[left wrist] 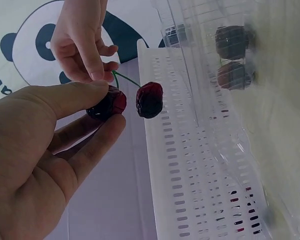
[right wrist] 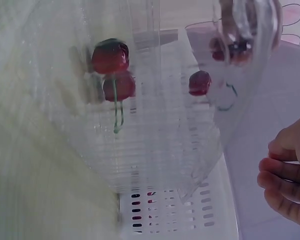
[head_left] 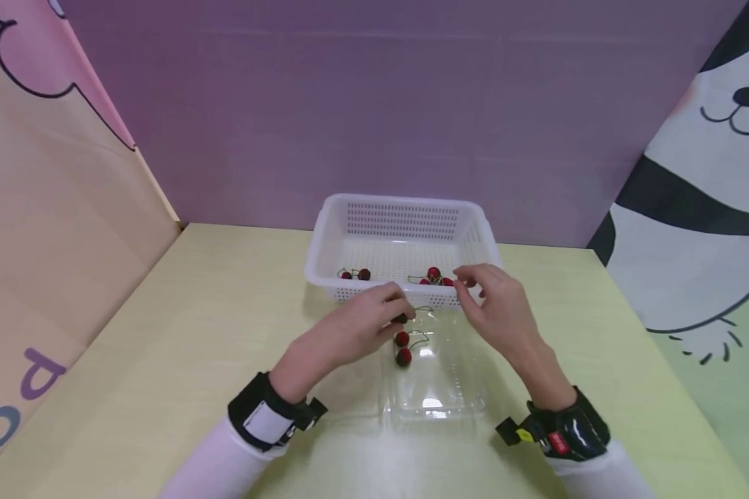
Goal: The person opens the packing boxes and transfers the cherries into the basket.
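Observation:
My left hand (head_left: 365,322) pinches one dark red cherry (left wrist: 107,105) between thumb and fingers. A second cherry (left wrist: 150,100) hangs beside it, joined by a green stem (left wrist: 127,78). They are above the far part of a clear plastic box (head_left: 440,395). Inside that box lie two cherries (head_left: 403,357) with a joined stem, at its left side. My right hand (head_left: 502,308) hovers near the basket's front right rim, fingers loosely bent. In the right wrist view its fingertips (right wrist: 272,165) stand apart from the cherries, with nothing held.
Behind the clear box stands a white perforated basket (head_left: 402,201). It holds a few cherries (head_left: 433,272) at front right and another pair (head_left: 364,274) at front left. The pale yellow table (head_left: 225,305) ends at a purple backdrop (head_left: 362,125).

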A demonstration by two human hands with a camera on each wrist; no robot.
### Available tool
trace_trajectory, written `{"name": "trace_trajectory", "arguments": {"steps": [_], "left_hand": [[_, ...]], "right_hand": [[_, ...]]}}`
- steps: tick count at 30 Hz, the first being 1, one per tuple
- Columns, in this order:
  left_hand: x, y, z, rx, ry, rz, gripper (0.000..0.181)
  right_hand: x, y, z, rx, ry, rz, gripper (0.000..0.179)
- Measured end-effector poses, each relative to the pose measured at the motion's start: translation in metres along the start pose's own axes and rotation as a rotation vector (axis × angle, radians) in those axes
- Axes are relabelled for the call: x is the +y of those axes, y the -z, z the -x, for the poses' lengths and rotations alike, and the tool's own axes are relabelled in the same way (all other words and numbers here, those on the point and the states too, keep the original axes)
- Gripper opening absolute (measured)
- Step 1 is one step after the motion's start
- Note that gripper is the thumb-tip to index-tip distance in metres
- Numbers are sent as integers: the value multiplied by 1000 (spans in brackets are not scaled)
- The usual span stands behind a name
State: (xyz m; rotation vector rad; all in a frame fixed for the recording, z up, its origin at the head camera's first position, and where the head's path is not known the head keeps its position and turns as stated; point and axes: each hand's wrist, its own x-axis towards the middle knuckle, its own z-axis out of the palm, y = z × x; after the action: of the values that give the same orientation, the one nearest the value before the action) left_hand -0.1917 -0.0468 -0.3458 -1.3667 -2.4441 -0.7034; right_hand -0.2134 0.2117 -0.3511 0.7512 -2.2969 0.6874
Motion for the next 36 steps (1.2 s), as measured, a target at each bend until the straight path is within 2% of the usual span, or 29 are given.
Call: {"name": "trace_trajectory", "arguments": {"steps": [9, 20, 26, 31, 36], "left_hand": [[-6, 4, 3, 66, 7, 3, 16], [-13, 9, 2, 171, -11, 12, 17], [-17, 12, 3, 203, -3, 20, 18], [-21, 12, 3, 219, 23, 27, 18], [-25, 11, 3, 236, 40, 37, 16]], "right_hand": [[-9, 3, 0, -96, 61, -12, 11], [-17, 1, 2, -326, 83, -12, 7], [-24, -2, 5, -419, 149, -23, 8], [-28, -8, 9, -472, 208, -9, 10], [-33, -13, 14, -486, 256, 29, 17]]}}
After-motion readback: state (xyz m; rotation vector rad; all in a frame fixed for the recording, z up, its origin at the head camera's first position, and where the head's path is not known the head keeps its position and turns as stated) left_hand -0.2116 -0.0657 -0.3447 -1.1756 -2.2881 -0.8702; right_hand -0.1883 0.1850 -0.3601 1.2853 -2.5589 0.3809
